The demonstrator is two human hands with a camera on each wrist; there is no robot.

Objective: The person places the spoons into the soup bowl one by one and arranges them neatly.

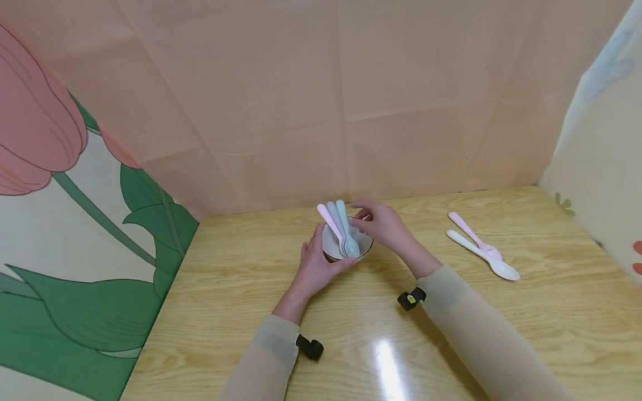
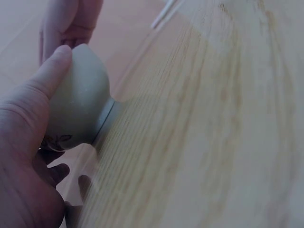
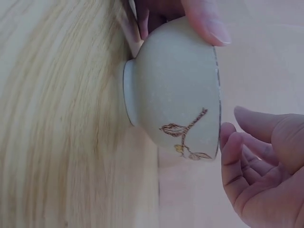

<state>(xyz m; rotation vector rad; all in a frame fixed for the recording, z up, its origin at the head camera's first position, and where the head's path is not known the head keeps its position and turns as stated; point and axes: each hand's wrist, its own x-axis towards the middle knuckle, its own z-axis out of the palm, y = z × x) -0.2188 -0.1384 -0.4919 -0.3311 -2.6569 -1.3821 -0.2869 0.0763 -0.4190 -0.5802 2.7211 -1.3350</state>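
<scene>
A pale round bowl (image 1: 331, 243) with a dark rim and a brown sprig on its side stands on the table, held by my left hand (image 1: 317, 267). The thumb (image 2: 56, 64) of that hand lies along the rim and the other fingers reach round the far side. Inside lean a pink-handled utensil (image 1: 329, 220), a grey-blue one (image 1: 336, 214) and a light blue spoon (image 1: 351, 245), handles pointing up past the back rim. At the bowl's right rim, my right hand (image 1: 385, 225) has its fingers loosely bent; a gap shows between thumb and fingertips (image 3: 232, 142), with nothing in it.
On the table to the right lie a white spoon (image 1: 484, 255) and a pink utensil (image 1: 471, 234), their heads overlapping. A peach-coloured backdrop (image 1: 321, 111) rises along the table's back edge. A flower-printed panel (image 1: 90, 312) borders the left side.
</scene>
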